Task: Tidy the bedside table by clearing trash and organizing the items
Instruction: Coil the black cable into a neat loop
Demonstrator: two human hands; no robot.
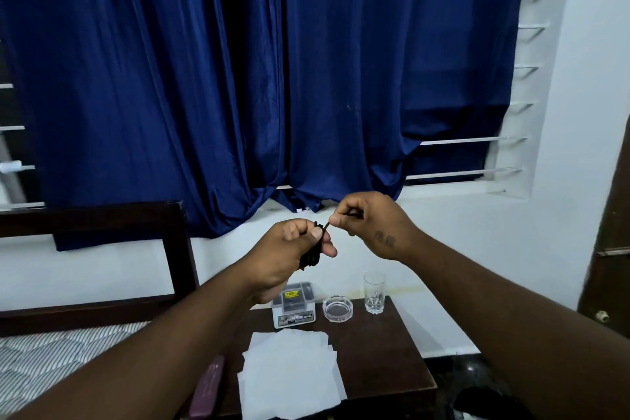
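The left hand point(289, 249) curls its fingers around a coiled black cord point(312, 257). The cord's loose end runs toward 2 o'clock, where the right hand point(371, 222) pinches it between thumb and forefinger. Both hands are held above the dark wooden table point(392, 351). On the table, white papers point(289, 372) lie at 6 o'clock. A small box point(295, 305), a glass ashtray point(337, 309) and a tumbler point(374, 291) line the far edge. A striped bed point(51, 358) sits at 9 o'clock and a blue curtain point(238, 78) hangs at 12.
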